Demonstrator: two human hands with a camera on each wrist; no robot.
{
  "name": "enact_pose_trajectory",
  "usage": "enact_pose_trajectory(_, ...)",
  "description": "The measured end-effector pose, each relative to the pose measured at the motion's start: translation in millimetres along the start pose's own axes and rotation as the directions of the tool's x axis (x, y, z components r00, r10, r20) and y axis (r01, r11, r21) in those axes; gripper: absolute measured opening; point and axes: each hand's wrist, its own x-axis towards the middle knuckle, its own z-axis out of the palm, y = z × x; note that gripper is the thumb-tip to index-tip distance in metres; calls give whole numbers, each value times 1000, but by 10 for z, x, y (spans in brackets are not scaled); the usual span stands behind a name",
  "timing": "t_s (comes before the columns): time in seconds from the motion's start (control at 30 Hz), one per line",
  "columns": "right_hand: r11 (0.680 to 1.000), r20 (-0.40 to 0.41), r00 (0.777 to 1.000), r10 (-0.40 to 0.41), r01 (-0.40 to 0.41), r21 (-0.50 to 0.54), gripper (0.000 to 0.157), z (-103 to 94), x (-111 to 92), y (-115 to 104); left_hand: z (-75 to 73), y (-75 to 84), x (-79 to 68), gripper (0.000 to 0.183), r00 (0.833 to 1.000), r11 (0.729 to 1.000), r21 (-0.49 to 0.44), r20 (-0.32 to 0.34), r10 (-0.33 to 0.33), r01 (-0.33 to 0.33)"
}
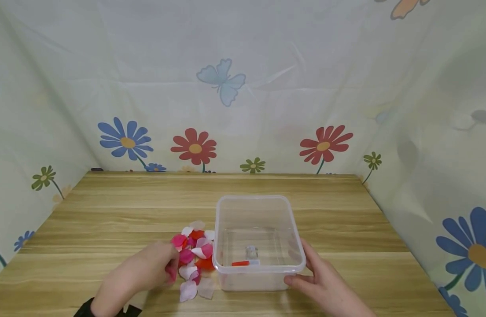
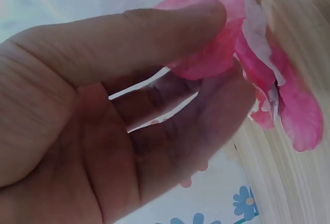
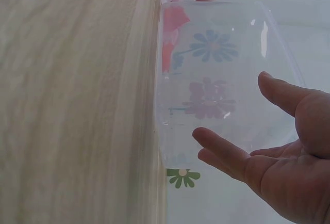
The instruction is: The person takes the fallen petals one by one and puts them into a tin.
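"Since the pink petal (image 2: 206, 61) looks thin as cloth, how will it handle?"

"Nearly weightless, I'd judge, limp and easily creased; a light pinch at its edge should do; the left hand (image 1: 157, 263) pinches it between thumb and fingers, beside the petal pile (image 1: 199, 252), well in from the back edge of the table (image 1: 346, 211)."

"And the box (image 1: 259, 213)?"

"Clear, smooth plastic, squarish, round-cornered; probably light, slightly slippery, best steadied by rim or corner; the right hand (image 1: 322, 277) lies at its near right corner, fingers straight, thumb spread apart."

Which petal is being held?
The pink petal pinched by the left hand; the other petals lie piled on the table beside the clear box.
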Motion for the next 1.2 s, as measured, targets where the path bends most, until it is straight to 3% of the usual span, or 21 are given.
enact_pose_trajectory(0.17,1000,-10,1000,0,0,-6,86,0,-9,-8,-28,-15,22,32,998,998,0,-27,59,-59)
enact_pose_trajectory(0.4,1000,-19,1000,-17,17,-7,86,6,-18,-22,-79,-20,61,31,982,988,24,-102,156,-155)
enact_pose_trajectory(0.5,1000,-14,1000,-21,20,-6,87,6,-16,-21,-111,14,75,29,980,989,22,-132,151,-149)
enact_pose_trajectory(0.67,1000,-11,1000,-18,18,-1,87,4,-13,-27,-158,105,98,22,981,997,-21,-179,73,-78)
enact_pose_trajectory(0.73,1000,-14,1000,-5,5,-7,87,4,-14,-32,-166,144,109,22,973,997,-32,-226,56,-65)
enact_pose_trajectory(0.87,1000,-12,1000,9,-9,-19,87,6,-17,-39,-162,216,138,24,935,996,-26,-348,67,-81)
enact_pose_trajectory(1.07,999,-14,999,39,-39,-16,87,-2,0,-35,-149,321,198,26,845,991,-17,-524,107,-136)
enact_pose_trajectory(1.2,1000,-10,1000,10,-10,-2,88,-4,-5,-24,-150,399,229,27,791,986,-20,-600,123,-168)
